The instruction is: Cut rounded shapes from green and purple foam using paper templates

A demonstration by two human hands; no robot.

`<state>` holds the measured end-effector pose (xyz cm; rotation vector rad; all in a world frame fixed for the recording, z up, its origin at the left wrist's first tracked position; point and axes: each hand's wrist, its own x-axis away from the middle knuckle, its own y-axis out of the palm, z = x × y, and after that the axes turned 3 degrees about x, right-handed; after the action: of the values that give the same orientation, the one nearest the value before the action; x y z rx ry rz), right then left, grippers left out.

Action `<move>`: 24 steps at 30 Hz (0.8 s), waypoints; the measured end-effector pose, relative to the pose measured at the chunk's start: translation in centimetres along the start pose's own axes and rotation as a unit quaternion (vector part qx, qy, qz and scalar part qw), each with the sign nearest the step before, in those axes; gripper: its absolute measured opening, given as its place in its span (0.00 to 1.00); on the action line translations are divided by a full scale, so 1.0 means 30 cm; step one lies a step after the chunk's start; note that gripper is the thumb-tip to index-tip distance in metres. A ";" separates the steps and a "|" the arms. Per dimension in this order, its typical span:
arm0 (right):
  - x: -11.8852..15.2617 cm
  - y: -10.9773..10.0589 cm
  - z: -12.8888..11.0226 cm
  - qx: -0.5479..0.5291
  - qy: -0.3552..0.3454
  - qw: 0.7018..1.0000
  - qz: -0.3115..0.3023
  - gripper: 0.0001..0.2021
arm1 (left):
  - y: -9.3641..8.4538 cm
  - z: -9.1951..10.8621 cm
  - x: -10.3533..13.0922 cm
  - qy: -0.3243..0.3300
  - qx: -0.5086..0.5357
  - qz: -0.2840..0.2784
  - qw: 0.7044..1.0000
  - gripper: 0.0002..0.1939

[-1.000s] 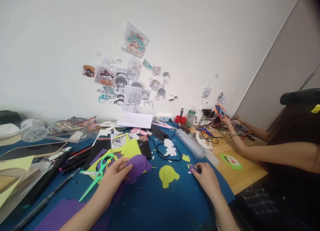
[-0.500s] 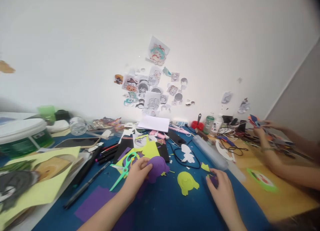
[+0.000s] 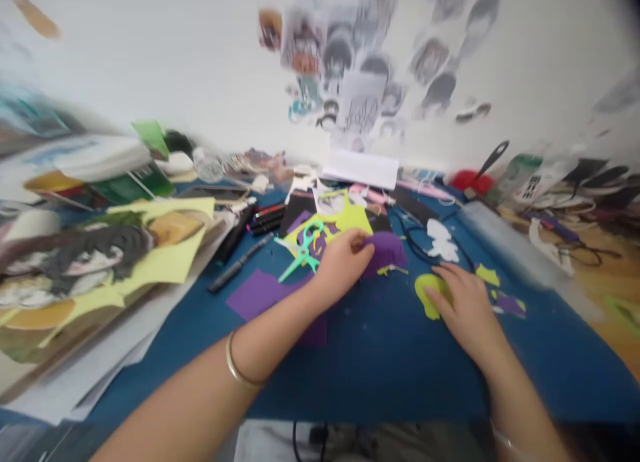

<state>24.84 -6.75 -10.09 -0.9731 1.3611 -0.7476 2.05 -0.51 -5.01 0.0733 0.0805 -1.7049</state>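
Observation:
My left hand (image 3: 345, 265) pinches the left edge of a purple cut-out (image 3: 387, 252) above the blue tabletop. Over the right part of a yellow-green cut-out (image 3: 429, 295) lies my right hand (image 3: 467, 305), its thumb and fingers apart and touching the piece. Left of my left hand, green-handled scissors (image 3: 304, 250) rest on yellow-green and purple scraps. A white figure cut-out (image 3: 442, 241) sits just beyond my right hand. Small purple and yellow scraps (image 3: 510, 305) lie to its right. The view is blurred by motion.
A purple sheet (image 3: 260, 294) and black pens (image 3: 240, 265) lie left of centre. Drawings on yellow paper (image 3: 170, 272) cover the left side. At the back are a white-lidded tub (image 3: 103, 159), a white paper (image 3: 363, 169) and a red dish (image 3: 470, 180). A clear tube (image 3: 510, 242) lies right.
The view has tilted down and shifted left. My right hand has moved from the small scraps onto the yellow-green cut-out. My left hand still holds the purple piece. Another person's arms have left view.

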 end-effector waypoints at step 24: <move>-0.005 0.000 -0.041 -0.019 0.022 0.999 0.028 0.19 | -0.048 -0.012 0.019 0.032 -0.026 -0.013 0.999 0.03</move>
<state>23.62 -6.77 -9.95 -0.9491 1.4407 -0.7062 0.54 -0.85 -5.42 0.0886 0.1736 -1.7258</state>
